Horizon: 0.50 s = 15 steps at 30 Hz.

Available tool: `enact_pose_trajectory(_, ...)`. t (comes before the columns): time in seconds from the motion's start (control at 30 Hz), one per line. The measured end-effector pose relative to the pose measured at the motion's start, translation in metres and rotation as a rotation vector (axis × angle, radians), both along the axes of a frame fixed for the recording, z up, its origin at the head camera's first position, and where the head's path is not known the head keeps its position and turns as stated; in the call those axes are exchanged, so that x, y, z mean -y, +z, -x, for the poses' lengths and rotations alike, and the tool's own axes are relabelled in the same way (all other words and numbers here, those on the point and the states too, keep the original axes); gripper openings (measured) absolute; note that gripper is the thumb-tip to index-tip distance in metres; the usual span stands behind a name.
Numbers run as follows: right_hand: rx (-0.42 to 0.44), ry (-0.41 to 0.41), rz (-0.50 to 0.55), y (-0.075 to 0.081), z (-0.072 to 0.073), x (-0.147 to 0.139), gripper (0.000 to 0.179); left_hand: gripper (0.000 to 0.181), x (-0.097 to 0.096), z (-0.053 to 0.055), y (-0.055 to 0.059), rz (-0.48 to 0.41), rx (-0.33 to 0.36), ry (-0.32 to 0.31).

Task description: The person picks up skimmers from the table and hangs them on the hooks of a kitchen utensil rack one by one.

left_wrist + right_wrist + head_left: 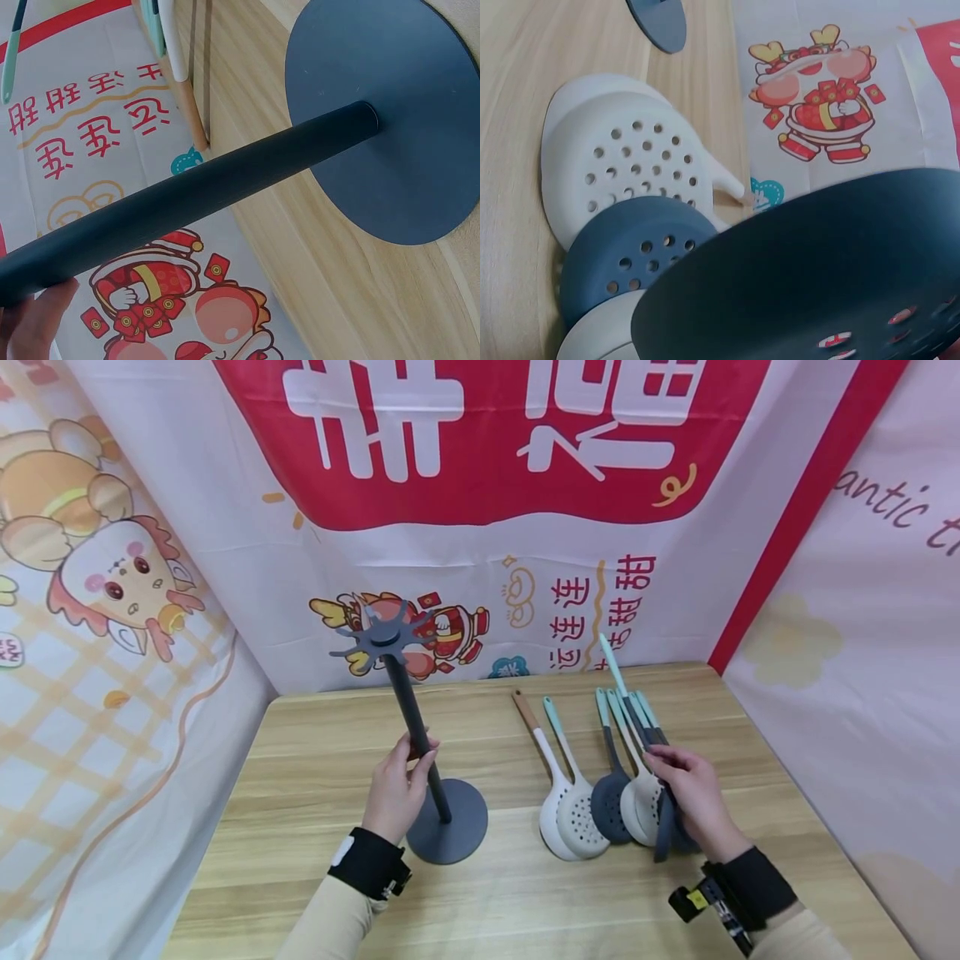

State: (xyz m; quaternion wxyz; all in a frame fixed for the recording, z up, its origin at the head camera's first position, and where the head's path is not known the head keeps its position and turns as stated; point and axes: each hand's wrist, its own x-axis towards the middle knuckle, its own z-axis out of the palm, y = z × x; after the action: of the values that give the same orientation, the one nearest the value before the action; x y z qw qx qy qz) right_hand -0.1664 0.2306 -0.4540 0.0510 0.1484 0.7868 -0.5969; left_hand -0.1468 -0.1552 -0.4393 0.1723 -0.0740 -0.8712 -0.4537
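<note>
A dark grey utensil stand (412, 714) has a round base and a spoked hook top, and its pole leans slightly. My left hand (397, 785) holds the pole around mid-height; in the left wrist view its fingers (41, 322) show at the pole's lower left. On the right, my right hand (693, 789) grips a dark skimmer (802, 262) with a mint-tipped handle, raised above other utensils. Its perforated head fills the lower right wrist view. Beneath and beside it lie a white skimmer (583, 822), a dark skimmer (611, 806) and a pale utensil (641, 810).
A white utensil with a brown-ended handle (553, 818) is leftmost in the row, partly under the white skimmer. More mint handles (647, 710) lie near the right hand, their heads partly hidden. Printed cloth (420, 552) hangs behind the wooden table (300, 810).
</note>
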Motion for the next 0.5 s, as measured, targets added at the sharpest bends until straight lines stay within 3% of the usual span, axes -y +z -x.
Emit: enact_pose_trajectory(0.5, -0.036, -0.008, 0.034, 0.013, -0.008, 0.016, 0.053, 0.022, -0.001, -0.001, 0.002, -0.031, -0.064, 0.032)
